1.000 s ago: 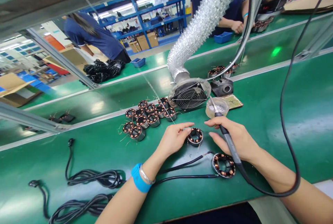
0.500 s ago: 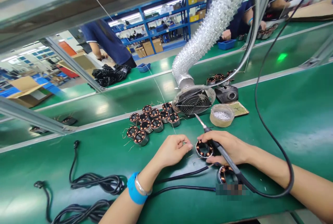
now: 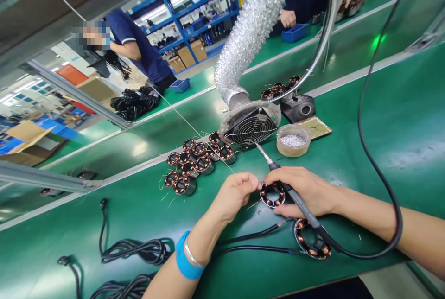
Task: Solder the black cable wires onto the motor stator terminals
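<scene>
My left hand (image 3: 236,194) pinches the thin wire (image 3: 226,165) that runs down from the upper left. Its fingertips are at the upper left rim of a motor stator (image 3: 266,200) with copper windings. My right hand (image 3: 309,190) steadies that stator between thumb and fingers and also holds a soldering iron (image 3: 299,204), whose tip points up and away, toward the fan. Below the right hand, a second stator (image 3: 301,239) lies on the bench, with black cables (image 3: 253,249) reaching up to it. The pinched wire end is hidden by my fingers.
Several stators (image 3: 186,185) stand grouped at left of a fume extractor fan (image 3: 251,127) on a silver hose (image 3: 239,53). A round tub (image 3: 294,150) sits beside an iron stand (image 3: 299,108). Coiled black cables (image 3: 139,249) lie at left. People work across the bench.
My left fingers have closed in on the stator's rim, and the stator has turned slightly. The view has shifted a little. Across the bench, a person has raised an arm with black cables.
</scene>
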Available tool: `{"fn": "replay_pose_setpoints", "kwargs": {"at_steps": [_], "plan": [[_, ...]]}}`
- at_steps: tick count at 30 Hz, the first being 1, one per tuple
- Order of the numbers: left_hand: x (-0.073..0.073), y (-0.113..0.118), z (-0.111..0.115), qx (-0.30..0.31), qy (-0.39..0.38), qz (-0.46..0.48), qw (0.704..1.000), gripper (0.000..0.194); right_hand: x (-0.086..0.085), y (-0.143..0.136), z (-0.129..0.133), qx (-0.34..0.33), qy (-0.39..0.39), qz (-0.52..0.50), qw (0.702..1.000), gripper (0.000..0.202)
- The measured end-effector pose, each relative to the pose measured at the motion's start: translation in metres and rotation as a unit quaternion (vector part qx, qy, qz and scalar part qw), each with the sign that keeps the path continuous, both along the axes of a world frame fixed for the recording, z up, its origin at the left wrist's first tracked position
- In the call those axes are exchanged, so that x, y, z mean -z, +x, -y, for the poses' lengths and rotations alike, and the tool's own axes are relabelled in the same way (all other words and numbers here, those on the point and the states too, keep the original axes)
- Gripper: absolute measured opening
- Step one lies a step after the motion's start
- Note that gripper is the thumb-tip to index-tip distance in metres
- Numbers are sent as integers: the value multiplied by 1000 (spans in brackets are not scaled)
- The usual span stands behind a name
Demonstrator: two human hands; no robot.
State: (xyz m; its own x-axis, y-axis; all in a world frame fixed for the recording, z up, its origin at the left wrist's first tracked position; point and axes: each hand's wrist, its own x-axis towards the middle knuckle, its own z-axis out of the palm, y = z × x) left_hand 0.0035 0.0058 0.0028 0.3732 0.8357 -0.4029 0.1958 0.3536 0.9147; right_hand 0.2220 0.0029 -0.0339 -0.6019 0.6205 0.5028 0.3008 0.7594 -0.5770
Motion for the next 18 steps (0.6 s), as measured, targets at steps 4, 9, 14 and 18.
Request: {"fn": "replay_pose_setpoints", "kwargs": {"at_steps": [4,9,14,18], "plan": [[-8,-9,9,56,62,-97,992,44,-1,-1,0,5,9,-5,1000,47],[-22,-34,24,153,102,-231,955,33,0,-1,0,5,7,0,1000,47],[-21,-30,25,140,92,-206,964,33,-1,0,1,9,3,8,1000,48],[-13,-12,19,34,50,-48,997,45,-1,-1,1,3,2,8,1000,46]]}}
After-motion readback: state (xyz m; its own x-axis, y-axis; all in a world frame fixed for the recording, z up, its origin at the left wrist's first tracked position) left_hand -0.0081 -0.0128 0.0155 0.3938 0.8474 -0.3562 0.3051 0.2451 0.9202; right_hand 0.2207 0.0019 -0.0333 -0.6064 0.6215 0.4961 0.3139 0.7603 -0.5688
